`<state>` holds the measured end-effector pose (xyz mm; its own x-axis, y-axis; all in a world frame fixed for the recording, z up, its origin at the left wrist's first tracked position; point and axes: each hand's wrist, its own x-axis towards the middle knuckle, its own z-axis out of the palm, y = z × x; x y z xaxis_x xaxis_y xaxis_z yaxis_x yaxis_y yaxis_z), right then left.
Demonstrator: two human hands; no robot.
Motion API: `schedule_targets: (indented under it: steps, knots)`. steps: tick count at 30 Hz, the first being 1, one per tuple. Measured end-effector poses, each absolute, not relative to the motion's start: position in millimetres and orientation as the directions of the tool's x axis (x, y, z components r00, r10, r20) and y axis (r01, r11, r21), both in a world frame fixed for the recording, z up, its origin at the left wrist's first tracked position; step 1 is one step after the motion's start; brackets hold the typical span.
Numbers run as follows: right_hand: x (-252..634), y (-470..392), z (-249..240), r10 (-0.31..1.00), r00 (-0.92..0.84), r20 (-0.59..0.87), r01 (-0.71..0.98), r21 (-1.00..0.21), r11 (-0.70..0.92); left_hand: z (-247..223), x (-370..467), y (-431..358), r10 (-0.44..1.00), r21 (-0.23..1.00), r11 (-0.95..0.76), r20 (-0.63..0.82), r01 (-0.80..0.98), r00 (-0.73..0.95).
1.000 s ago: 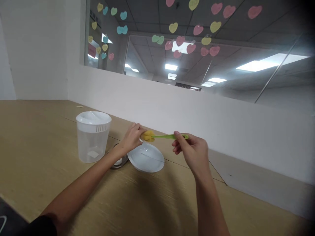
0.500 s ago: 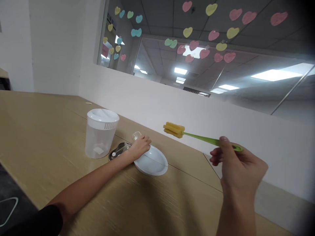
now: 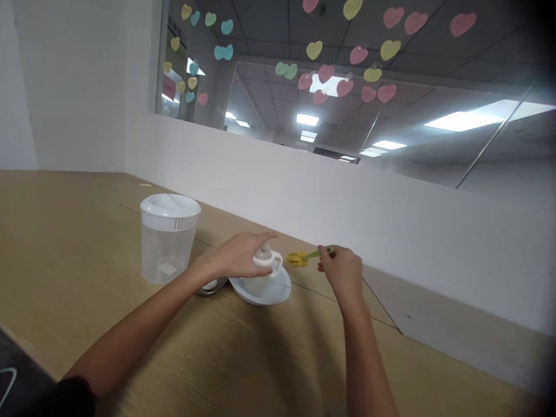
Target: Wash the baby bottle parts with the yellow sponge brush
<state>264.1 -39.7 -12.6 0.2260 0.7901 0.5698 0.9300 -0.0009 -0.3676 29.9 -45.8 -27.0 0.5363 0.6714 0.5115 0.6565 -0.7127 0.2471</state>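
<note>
My left hand (image 3: 241,255) grips a baby bottle (image 3: 257,285) around its upper part. The bottle has a white collar with a looped side handle and a see-through body, and it stands or hovers over a white bowl (image 3: 278,291); whether it touches the bowl is unclear. In my right hand (image 3: 342,267), thumb and fingers pinch the green handle of a bottle brush (image 3: 297,259). Its yellow sponge head points left, close to the bottle's handle. Partly hidden under my left forearm is a metal tray (image 3: 214,288) with something white on it.
A clear plastic bucket (image 3: 167,252) with a white lid stands on the wooden table (image 3: 195,359), left of the bowl. Behind the table rises a white wall (image 3: 243,174) with a window above it, dotted with heart-shaped sticky notes. A small pale piece (image 3: 145,185) lies near the wall.
My left hand, earlier at the bowl's far left rim, has taken hold of the baby bottle over the bowl. My right hand has moved left and away from me, bringing the brush to the bottle.
</note>
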Motion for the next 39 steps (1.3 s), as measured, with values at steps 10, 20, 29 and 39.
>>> schedule_targets:
  steps: [10, 20, 29, 39]
  knots:
    - [266.3, -15.3, -34.8, 0.955, 0.150, 0.255, 0.972, -0.215, -0.096, -35.8, 50.3, -70.2, 0.590, 0.189, -0.807, 0.228, 0.559, 0.774]
    - [290.3, -0.3, -67.0, 0.966, 0.129, -0.225, 0.966, -0.191, -0.174, -51.1, 57.3, -67.0, 0.553, 0.110, -0.829, 0.011, 0.549, 0.833]
    - [293.6, 9.9, -99.4, 0.821, 0.206, -0.533, 0.950, -0.091, -0.298, -61.7, 64.8, -65.7, 0.573, 0.103, -0.813, -0.026, 0.573, 0.819]
    - [287.2, 4.4, -89.3, 0.893, 0.177, -0.414, 0.966, -0.100, -0.238, -64.0, 69.2, -64.6, 0.544, 0.133, -0.830, -0.029, 0.542, 0.839]
